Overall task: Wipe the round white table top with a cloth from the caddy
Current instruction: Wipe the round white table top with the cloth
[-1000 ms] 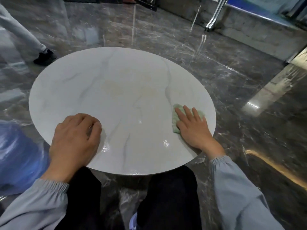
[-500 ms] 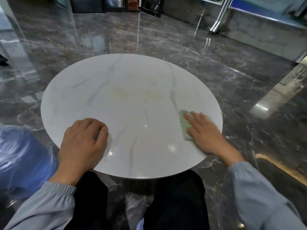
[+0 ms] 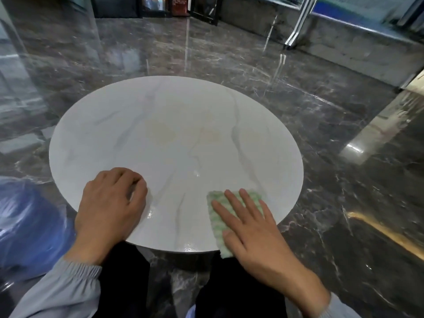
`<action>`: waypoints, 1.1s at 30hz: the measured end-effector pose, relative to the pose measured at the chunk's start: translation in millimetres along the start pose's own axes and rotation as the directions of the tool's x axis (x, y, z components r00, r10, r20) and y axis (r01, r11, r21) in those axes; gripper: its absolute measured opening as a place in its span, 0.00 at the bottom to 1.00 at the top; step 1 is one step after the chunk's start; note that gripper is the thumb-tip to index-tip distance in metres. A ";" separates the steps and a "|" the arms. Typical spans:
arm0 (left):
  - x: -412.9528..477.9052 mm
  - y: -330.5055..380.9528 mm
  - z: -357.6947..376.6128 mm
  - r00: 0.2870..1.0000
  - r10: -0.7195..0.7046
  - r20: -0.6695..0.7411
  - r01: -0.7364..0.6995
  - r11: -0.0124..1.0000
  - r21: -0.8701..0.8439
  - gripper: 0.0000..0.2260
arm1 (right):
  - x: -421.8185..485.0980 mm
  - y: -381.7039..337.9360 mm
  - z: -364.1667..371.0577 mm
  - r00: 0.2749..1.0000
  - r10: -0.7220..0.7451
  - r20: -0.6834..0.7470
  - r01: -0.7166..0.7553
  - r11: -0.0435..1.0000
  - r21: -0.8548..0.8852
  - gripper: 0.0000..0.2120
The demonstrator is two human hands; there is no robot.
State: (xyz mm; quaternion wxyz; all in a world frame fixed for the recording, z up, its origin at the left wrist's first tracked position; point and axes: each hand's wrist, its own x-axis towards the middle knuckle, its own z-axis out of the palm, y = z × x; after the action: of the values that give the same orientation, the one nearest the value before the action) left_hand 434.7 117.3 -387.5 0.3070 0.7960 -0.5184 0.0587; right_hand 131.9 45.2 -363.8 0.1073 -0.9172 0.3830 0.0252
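Observation:
The round white table top (image 3: 174, 138) with faint grey veins and pale yellowish stains near its middle fills the centre of the head view. My right hand (image 3: 252, 230) lies flat, fingers spread, pressing a green-and-white cloth (image 3: 216, 222) onto the table's near right edge; the cloth's lower end hangs over the rim. My left hand (image 3: 110, 207) rests on the near left part of the table with its fingers curled under, holding nothing that shows. No caddy is in view.
Glossy dark marble floor (image 3: 332, 180) surrounds the table. A blue plastic-wrapped shape (image 3: 25, 223) sits at the left by my arm. My dark-trousered legs (image 3: 128, 283) are under the near rim. A metal frame leg (image 3: 296, 26) and a low ledge stand at the back right.
My right hand has drawn the cloth from the table's right edge toward me and leftward to the near rim. The left hand stays put. The camera has tilted up a little.

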 end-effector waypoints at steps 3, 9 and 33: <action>1.8 -1.3 -1.1 1.000 0.002 0.025 -0.002 1.000 -0.019 0.10 | 16.2 29.0 -7.8 0.997 0.072 -0.009 -0.072 0.997 0.026 0.30; 3.5 -3.4 -1.4 1.000 0.012 0.017 -0.011 0.999 -0.047 0.11 | 108.4 148.3 -39.6 0.881 0.472 -0.026 -0.471 0.881 0.041 0.27; 2.0 -4.2 4.1 1.000 0.011 -0.009 -0.012 1.000 -0.008 0.10 | 92.0 120.8 -23.3 0.937 0.348 -0.034 -0.348 0.937 -0.007 0.34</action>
State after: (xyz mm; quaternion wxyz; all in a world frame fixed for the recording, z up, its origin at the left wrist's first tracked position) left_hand 438.3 114.6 -391.8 0.3124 0.7914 -0.5218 0.0620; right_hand 110.4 -106.6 -374.3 0.0890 -0.8359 0.5407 0.0315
